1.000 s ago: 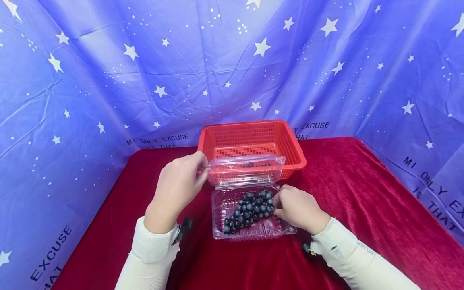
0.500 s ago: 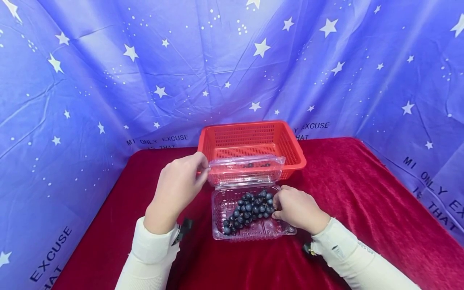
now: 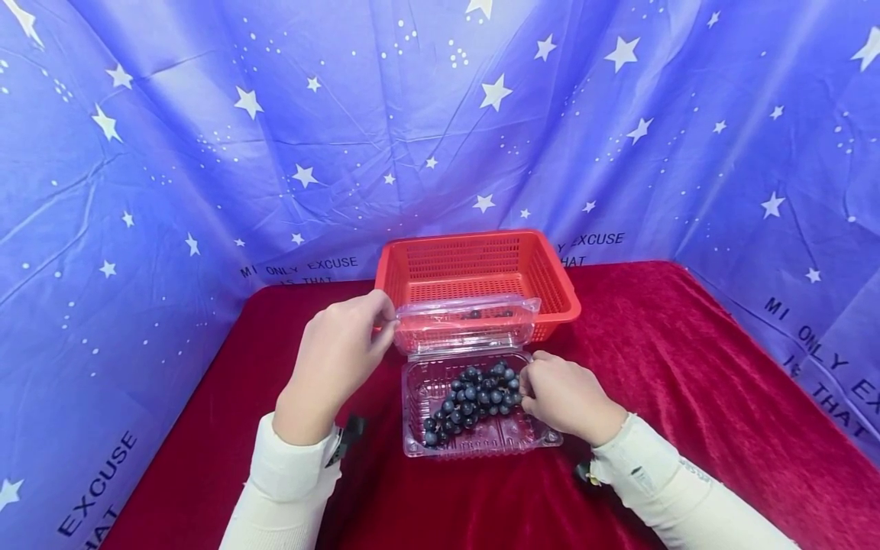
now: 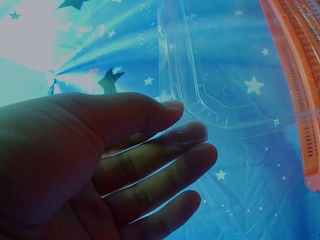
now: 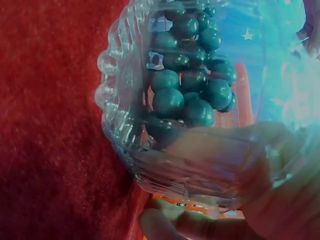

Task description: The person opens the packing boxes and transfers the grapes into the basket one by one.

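A clear plastic clamshell container point(image 3: 419, 439) stands with its hinged lid point(image 3: 467, 328) raised at the back. Inside its base lies a bunch of dark blue grapes point(image 3: 474, 397). My left hand point(image 3: 337, 359) pinches the lid's left corner between thumb and index finger; in the left wrist view the other fingers extend below that corner. At the base's right wall is my right hand point(image 3: 567, 397), gripping it beside the grapes. The right wrist view shows one digit through the clear wall, close under the grapes point(image 5: 197, 112), with other fingertips point(image 5: 160, 225) outside.
Behind the container stands a red slotted plastic basket point(image 3: 571, 305); the raised lid overlaps its front in the head view. Dark red velvet point(image 3: 660, 367) covers the table. A blue star-printed curtain point(image 3: 385, 153) hangs around the back and sides.
My right fingertips have shifted slightly at the wall, and the grapes have moved a little to the left. The left hand and lid stay still.
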